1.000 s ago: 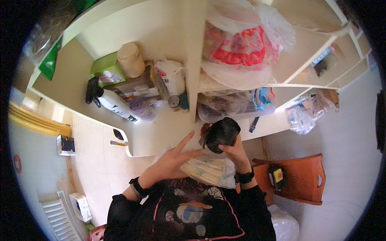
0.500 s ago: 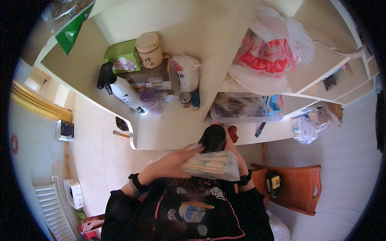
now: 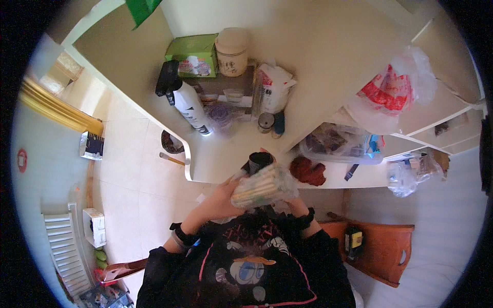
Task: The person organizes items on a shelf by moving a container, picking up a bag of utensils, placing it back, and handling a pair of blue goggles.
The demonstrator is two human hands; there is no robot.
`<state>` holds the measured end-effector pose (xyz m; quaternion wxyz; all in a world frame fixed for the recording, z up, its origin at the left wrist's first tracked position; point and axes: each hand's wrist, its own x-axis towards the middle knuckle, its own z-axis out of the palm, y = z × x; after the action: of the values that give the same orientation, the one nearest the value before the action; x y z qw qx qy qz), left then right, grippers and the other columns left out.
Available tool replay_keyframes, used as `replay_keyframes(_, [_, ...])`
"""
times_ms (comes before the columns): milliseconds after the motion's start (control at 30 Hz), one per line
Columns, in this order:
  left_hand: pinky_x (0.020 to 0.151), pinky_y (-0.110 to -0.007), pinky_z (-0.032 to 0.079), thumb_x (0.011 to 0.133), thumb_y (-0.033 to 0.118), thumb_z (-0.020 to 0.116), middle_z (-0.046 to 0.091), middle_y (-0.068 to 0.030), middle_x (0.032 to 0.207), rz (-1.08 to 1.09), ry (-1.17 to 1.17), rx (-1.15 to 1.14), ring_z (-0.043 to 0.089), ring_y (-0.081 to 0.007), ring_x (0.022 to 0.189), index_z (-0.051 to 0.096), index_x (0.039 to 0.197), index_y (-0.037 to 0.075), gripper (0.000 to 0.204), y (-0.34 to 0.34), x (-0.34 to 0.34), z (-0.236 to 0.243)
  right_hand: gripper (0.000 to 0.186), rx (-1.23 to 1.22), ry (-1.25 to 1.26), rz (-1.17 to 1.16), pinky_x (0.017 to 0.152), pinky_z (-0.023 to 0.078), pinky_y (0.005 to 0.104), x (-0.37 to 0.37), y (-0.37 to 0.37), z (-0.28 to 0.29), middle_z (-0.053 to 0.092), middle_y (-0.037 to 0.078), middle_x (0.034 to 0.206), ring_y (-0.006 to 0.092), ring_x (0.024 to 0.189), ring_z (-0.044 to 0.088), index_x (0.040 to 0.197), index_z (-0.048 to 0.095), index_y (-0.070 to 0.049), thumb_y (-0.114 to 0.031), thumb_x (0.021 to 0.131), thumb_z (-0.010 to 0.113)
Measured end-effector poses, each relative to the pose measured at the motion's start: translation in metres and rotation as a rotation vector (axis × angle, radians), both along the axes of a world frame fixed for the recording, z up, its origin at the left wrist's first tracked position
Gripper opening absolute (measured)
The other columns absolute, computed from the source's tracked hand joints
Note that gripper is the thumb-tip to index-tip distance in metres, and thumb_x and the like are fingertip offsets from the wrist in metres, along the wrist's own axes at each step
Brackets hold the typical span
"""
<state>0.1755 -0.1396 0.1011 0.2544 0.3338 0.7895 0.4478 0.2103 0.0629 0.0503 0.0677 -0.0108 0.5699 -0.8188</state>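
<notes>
In front of my chest, my left hand (image 3: 225, 199) grips a clear plastic pack of pale thin sticks (image 3: 264, 187) from its left side. Directly behind the pack stands a black cylindrical container (image 3: 260, 161), its dark round top facing up. My right hand (image 3: 296, 204) comes up behind the pack on the right and is mostly covered by it. A fingertip shows at the container's far rim, so this hand seems wrapped round it. A crumpled red-brown item (image 3: 308, 171) lies on the shelf just right of the container.
On the shelf are a white spray bottle with a black trigger (image 3: 190, 105), green box (image 3: 192, 54), cream lidded canister (image 3: 232, 51), small grey-lidded jar (image 3: 266, 122) and clear plastic bin (image 3: 339, 143). A red-and-white plastic bag (image 3: 393, 92) sits right. A wooden chair (image 3: 385, 254) stands below.
The view has shifted, so the shelf items appear farther right. The stick pack has tilted and moved up and left, covering more of my right hand. The black container's top now faces me more.
</notes>
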Motion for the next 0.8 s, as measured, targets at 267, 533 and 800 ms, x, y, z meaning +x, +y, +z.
replay_keyframes(267, [0.096, -0.036, 0.037, 0.060, 0.012, 0.071, 0.050, -0.0173, 0.119, 0.393, -0.004, 0.049, 0.048, -0.0301, 0.111, 0.044, 0.122, 0.002, 0.068, -0.061, -0.006, -0.007, 0.061, 0.709, 0.084, -0.598, 0.087, 0.039, 0.0379, -0.085, -0.025, -0.053, 0.049, 0.017, 0.108, 0.0275, 0.099, 0.049, 0.117, 0.043, -0.002, -0.020, 0.068, 0.074])
replay_keyframes(533, [0.092, -0.036, 0.039, 0.060, 0.011, 0.072, 0.053, -0.0165, 0.114, 0.537, 0.013, -0.066, 0.050, -0.0300, 0.108, 0.052, 0.113, -0.001, 0.057, -0.111, -0.009, -0.021, 0.057, 0.957, 0.156, -0.820, 0.082, 0.042, 0.0427, -0.127, -0.049, -0.109, 0.051, 0.019, 0.104, 0.0363, 0.097, 0.049, 0.115, 0.046, -0.001, -0.021, 0.069, 0.074])
replay_keyframes(800, [0.091, -0.036, 0.040, 0.063, 0.010, 0.072, 0.051, -0.0166, 0.116, 0.441, 0.108, -0.072, 0.050, -0.0295, 0.108, 0.050, 0.114, -0.001, 0.057, -0.112, -0.017, -0.020, 0.049, 1.050, 0.130, -0.872, 0.078, 0.045, 0.0450, -0.126, -0.066, -0.100, 0.039, 0.023, 0.115, 0.0400, 0.094, 0.051, 0.114, 0.041, 0.004, -0.013, 0.076, 0.067])
